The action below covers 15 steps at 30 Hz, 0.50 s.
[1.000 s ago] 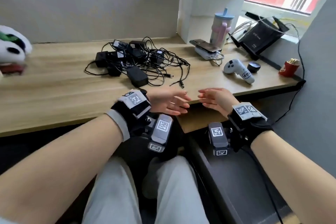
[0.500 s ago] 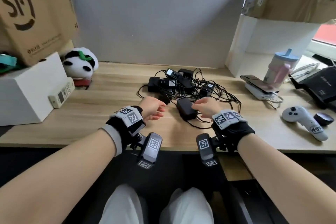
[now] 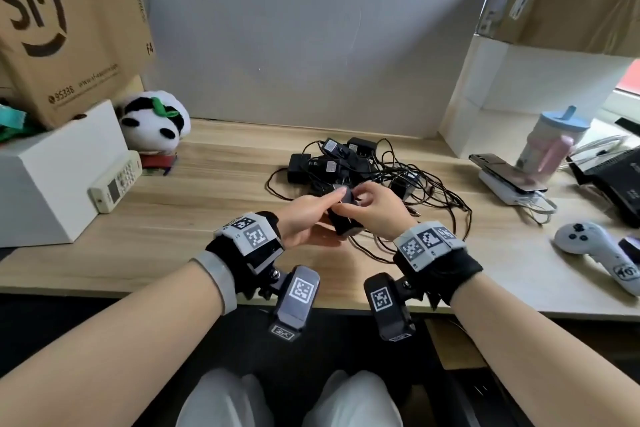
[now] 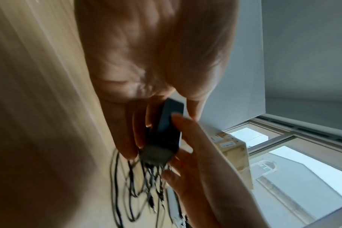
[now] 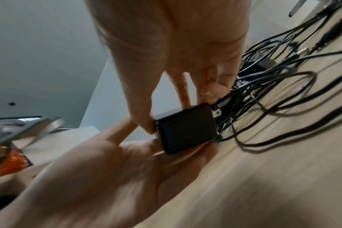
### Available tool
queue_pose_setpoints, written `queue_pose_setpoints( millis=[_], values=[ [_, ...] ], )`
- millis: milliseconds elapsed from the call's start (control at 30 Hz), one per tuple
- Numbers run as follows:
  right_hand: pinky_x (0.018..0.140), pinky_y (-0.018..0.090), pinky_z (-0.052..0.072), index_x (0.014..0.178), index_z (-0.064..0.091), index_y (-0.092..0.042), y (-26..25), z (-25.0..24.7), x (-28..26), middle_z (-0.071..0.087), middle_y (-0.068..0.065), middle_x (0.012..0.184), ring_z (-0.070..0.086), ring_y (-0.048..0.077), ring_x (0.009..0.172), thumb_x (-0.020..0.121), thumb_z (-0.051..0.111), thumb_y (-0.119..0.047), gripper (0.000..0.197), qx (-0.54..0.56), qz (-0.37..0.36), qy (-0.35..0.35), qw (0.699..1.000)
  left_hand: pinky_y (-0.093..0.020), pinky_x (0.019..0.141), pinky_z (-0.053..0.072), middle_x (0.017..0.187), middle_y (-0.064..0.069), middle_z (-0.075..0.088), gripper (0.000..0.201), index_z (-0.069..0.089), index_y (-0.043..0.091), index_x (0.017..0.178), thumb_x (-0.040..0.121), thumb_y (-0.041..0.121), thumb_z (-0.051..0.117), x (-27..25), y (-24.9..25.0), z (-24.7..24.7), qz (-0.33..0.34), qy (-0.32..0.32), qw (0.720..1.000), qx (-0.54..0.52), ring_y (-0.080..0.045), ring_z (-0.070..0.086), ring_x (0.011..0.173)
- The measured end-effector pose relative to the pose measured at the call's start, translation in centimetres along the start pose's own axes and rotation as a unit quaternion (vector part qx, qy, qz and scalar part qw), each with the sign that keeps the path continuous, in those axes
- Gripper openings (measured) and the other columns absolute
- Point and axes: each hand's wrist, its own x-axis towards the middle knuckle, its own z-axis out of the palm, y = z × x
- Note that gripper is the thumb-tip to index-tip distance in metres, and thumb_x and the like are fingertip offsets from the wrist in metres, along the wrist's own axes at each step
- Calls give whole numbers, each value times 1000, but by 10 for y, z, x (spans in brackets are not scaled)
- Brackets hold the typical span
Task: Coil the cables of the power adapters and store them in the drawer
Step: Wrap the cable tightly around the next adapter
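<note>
Both hands hold one black power adapter (image 3: 343, 224) just above the wooden desk (image 3: 173, 236). My left hand (image 3: 308, 222) cradles it from the left, thumb lying over its top and fingers underneath. From the right, my right hand (image 3: 375, 210) pinches it between thumb and fingers. In the right wrist view the adapter (image 5: 185, 129) shows its plug prongs toward the pile. The left wrist view shows the adapter (image 4: 166, 131) end-on. Its thin black cable (image 3: 374, 250) trails on the desk. Behind lies the tangled pile of other black adapters (image 3: 332, 163) and cables (image 3: 436, 198).
A white box (image 3: 52, 177), a remote (image 3: 116, 182) and a panda plush (image 3: 154, 123) stand at the left. At the right are a phone on a power bank (image 3: 509, 180), a bottle (image 3: 550, 142), a white controller (image 3: 588, 250) and a black device (image 3: 616, 177). A brown wooden panel (image 3: 450, 340) shows under the desk's front edge.
Both hands went from the desk's front edge up to the pile. The near adapter, flat on the desk half a second ago, is now lifted between them.
</note>
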Motion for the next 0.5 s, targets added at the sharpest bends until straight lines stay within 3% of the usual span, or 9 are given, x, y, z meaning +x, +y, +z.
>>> queue_pose_setpoints(
  millis=[67, 167, 233, 300, 367, 433, 500],
  values=[
    [80, 30, 51, 114, 53, -18, -8, -4, -7, 64, -1, 96, 62, 14, 88, 73, 71, -43, 51, 54, -34, -4, 998, -42, 81, 56, 80, -12, 64, 32, 63, 4, 98, 96, 34, 52, 1, 5, 10, 27, 19, 998, -48, -25, 65, 72],
    [60, 23, 47, 117, 56, -18, -12, -22, -14, 64, 6, 95, 57, 12, 73, 79, 68, -44, 48, 97, -62, -59, 992, -45, 79, 57, 92, -16, 66, 29, 60, 5, 110, 95, 28, 52, 1, 14, 12, 46, 37, 995, -77, -28, 66, 75],
    [54, 23, 40, 109, 64, -18, -9, -34, -14, 61, 8, 85, 50, 13, 64, 82, 62, -48, 40, 59, -60, -122, 989, -42, 73, 58, 95, -17, 64, 24, 58, 8, 107, 93, 27, 56, -3, 20, 9, 66, 50, 995, -58, -29, 65, 76],
    [54, 24, 40, 100, 69, -17, 0, -42, -13, 56, 2, 72, 47, 12, 60, 83, 60, -51, 39, -19, -41, -161, 986, -34, 62, 59, 91, -15, 64, 23, 56, 10, 106, 91, 26, 60, -7, 25, 3, 99, 73, 992, -43, -25, 64, 73],
    [58, 27, 43, 95, 71, -10, 14, -45, -9, 51, 2, 64, 47, 15, 58, 83, 61, -51, 44, -83, 1, -147, 986, -27, 54, 56, 85, -11, 63, 20, 56, 12, 104, 90, 26, 60, -12, 29, -6, 136, 93, 984, -67, -22, 63, 69],
    [62, 30, 46, 79, 68, -5, 30, -51, -3, 48, 3, 58, 51, 20, 62, 84, 61, -45, 41, -108, 67, -94, 987, -27, 57, 56, 85, -6, 63, 15, 57, 17, 99, 90, 28, 61, -16, 33, -19, 183, 133, 969, -95, -19, 64, 72],
    [64, 31, 48, 62, 54, -11, 39, -57, -1, 49, 2, 58, 57, 23, 69, 86, 61, -38, 36, -117, 123, -48, 984, -29, 64, 56, 87, -3, 62, 12, 58, 22, 97, 88, 28, 63, -20, 36, -31, 235, 189, 948, -102, -19, 63, 78]
  ],
)
